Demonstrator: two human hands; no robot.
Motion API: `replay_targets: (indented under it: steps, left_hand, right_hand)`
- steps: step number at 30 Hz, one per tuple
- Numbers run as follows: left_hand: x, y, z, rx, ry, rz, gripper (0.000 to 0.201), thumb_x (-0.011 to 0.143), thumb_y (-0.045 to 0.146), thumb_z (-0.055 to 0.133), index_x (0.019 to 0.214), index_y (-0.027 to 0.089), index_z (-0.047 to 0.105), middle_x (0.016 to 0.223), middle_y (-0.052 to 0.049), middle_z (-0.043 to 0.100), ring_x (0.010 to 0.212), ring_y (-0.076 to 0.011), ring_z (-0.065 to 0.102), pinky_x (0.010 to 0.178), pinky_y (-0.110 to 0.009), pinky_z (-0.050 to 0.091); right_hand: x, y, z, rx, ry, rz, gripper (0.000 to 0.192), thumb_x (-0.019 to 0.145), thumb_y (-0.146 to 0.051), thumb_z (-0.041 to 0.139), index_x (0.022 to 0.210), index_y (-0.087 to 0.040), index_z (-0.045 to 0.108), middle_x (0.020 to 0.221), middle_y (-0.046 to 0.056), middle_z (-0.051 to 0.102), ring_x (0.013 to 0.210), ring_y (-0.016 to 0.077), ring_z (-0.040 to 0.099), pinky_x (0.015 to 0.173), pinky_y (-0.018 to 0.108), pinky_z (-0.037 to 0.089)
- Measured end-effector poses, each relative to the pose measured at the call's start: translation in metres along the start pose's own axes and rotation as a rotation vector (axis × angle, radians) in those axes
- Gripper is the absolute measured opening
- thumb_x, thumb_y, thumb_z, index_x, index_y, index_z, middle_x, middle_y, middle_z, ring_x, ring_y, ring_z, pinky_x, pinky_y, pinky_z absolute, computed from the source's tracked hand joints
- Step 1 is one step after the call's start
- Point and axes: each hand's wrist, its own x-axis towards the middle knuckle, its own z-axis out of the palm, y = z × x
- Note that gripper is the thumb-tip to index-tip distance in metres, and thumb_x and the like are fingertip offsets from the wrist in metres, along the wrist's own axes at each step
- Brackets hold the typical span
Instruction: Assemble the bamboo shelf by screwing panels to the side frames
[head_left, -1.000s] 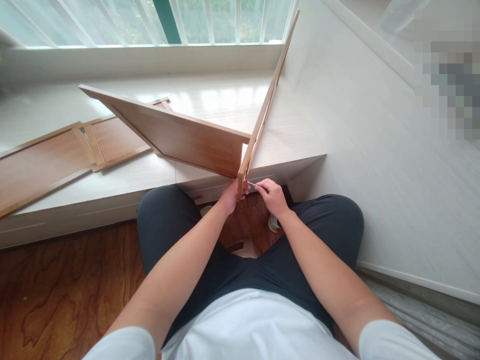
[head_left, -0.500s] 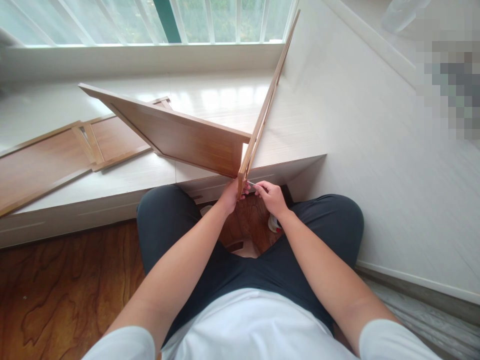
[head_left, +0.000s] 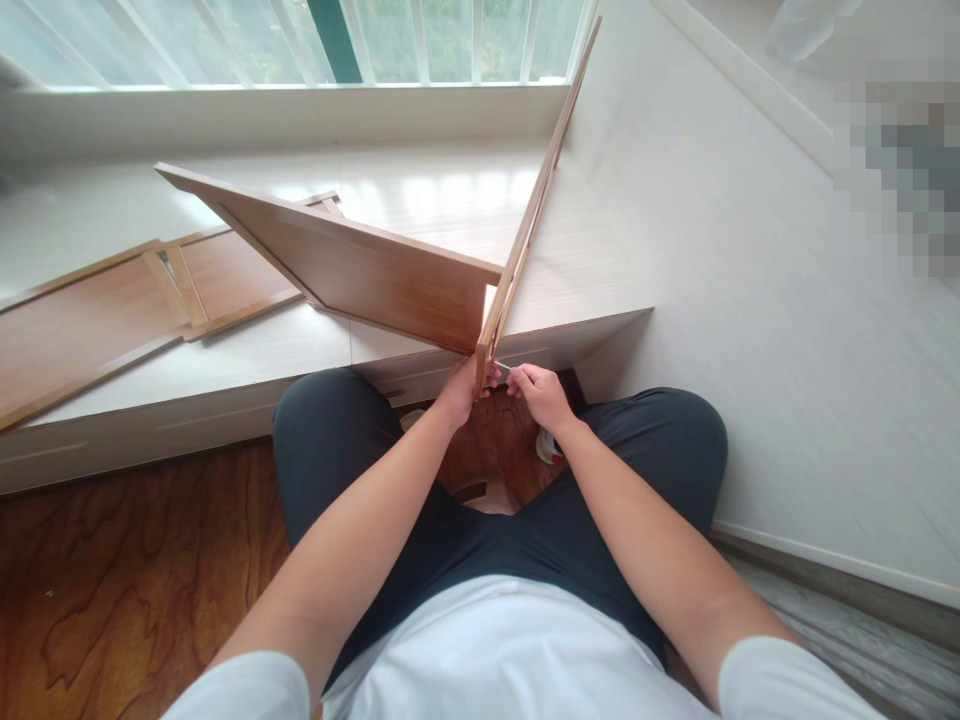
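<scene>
Right hand (head_left: 546, 397): fingers shifted slightly since earlier frame; pinching thin metal rod (head_left: 502, 366).
Edge-on wooden panel (head_left: 524, 232): reaches toward 1 o'clock; left hand (head_left: 456, 393) grasps near end.
Rod work: apparently at panel's near end; next likely calls for steady hold.
Framed wooden panel (head_left: 375, 282): 10 o'clock, slanting.

my left fingers (head_left: 493, 378) part-hidden by the edge-on panel (head_left: 529, 218), my thin rod (head_left: 502, 366) too small to identify, leftmost panel (head_left: 82, 312) cut off

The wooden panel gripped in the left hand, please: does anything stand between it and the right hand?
Yes: a thin, pale rod, pinched in the right hand, points across the gap toward the panel; left-hand fingertips curl beside it.
</scene>
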Motion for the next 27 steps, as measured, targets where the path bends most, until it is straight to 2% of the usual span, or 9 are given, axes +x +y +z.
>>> replay_targets:
  steps: [5,13,27]
  left_hand:
    - [-0.0003,0.0004,0.0004,0.008,0.001,0.000,0.034,0.101,0.048,0.060,0.101,0.014,0.066,0.087,-0.001,0.066,0.069,-0.0113,0.060,0.064,-0.027,0.054]
    - [-0.0008,0.0019,0.0012,0.023,0.007,-0.003,0.035,0.101,0.049,0.060,0.102,0.014,0.066,0.088,-0.001,0.067,0.069,-0.0115,0.061,0.066,-0.028,0.055]
    - [0.0011,0.0007,0.0010,0.031,0.011,-0.003,0.036,0.101,0.050,0.059,0.103,0.014,0.066,0.088,-0.002,0.067,0.070,-0.0118,0.061,0.067,-0.029,0.055]
  right_hand:
    - [0.0006,0.0001,0.0014,0.059,-0.013,0.036,0.054,0.095,-0.068,0.055,0.072,-0.020,0.067,0.067,0.004,0.070,0.062,0.0179,0.062,0.065,0.031,0.049]
    - [0.0032,-0.0029,0.0050,0.217,-0.061,0.152,0.064,0.087,-0.078,0.056,0.063,-0.020,0.066,0.064,0.008,0.071,0.054,0.0165,0.058,0.054,0.030,0.047]
    - [0.0042,-0.0031,0.0055,0.364,-0.083,0.275,0.063,0.078,-0.081,0.064,0.062,-0.020,0.061,0.064,0.009,0.072,0.052,0.0152,0.059,0.050,0.027,0.046]
